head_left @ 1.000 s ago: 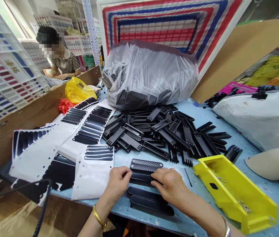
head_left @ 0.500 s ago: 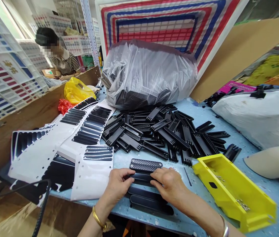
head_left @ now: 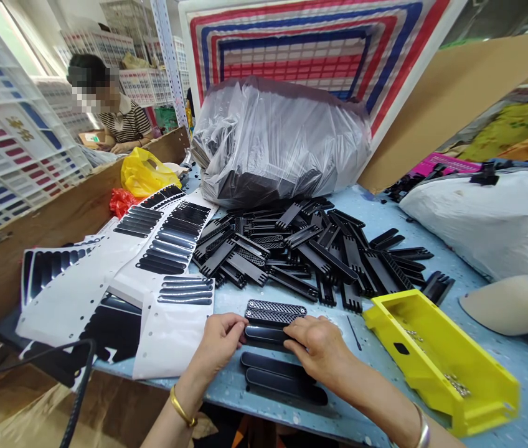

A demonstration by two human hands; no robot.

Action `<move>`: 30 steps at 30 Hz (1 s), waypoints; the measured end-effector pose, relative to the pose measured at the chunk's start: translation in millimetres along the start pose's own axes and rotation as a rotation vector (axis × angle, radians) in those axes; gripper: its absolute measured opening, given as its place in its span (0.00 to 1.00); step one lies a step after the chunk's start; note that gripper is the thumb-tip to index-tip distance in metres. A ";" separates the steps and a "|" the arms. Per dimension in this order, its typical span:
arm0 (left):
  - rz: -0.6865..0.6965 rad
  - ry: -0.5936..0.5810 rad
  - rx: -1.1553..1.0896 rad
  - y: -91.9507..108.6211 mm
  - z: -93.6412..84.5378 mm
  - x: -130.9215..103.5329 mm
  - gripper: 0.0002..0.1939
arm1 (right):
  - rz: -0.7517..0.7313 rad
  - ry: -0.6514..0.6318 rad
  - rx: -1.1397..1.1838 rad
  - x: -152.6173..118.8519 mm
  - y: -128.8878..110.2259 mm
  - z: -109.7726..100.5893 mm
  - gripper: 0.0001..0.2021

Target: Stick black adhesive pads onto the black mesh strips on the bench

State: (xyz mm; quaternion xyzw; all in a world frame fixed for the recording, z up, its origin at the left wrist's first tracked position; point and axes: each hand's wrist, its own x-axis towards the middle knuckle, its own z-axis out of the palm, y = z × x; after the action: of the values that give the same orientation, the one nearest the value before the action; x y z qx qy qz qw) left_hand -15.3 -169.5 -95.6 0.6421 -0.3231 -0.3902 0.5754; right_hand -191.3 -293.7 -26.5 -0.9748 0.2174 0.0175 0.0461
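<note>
A glossy black strip with rounded ends lies across the table in front of me. At its left end my left hand has thumb and forefinger pinched together. The fingers of my right hand are bent and pressed on the strip's right end. Just beyond it lies a black piece with a diamond-textured face, a screw-like dot at each end. Nearer to me are a black strip and another black strip, side by side; my right hand partly covers the upper one.
Many slotted black pieces are heaped beyond my hands. Sheets of black stickers lie to the left. On the right are a thin black stick and a yellow bin with small metal parts. A plastic-wrapped bundle stands behind; a co-worker sits back left.
My left thumb and forefinger have shifted slightly left, so more of the strip's left end shows. My right hand has stayed on the right end.
</note>
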 end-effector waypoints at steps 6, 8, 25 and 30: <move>0.059 0.089 0.186 3.4 7.2 1.1 0.18 | 0.024 -0.015 -0.008 0.4 -0.6 -0.2 0.08; 0.063 0.082 0.186 1.2 6.5 1.0 0.17 | 0.027 -0.010 -0.008 0.5 -0.6 0.8 0.08; -0.045 -0.046 -0.083 2.0 -3.9 2.1 0.18 | 0.046 -0.039 -0.002 1.2 -2.1 0.7 0.08; 0.003 0.032 0.079 -3.2 3.1 6.2 0.17 | 0.039 -0.023 0.023 0.5 0.0 2.7 0.09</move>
State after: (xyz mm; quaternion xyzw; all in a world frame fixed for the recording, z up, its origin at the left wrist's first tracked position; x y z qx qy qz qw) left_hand -15.1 -175.9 -99.6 0.6699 -0.3300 -0.3661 0.5552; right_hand -190.9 -293.7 -29.2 -0.9695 0.2362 0.0271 0.0593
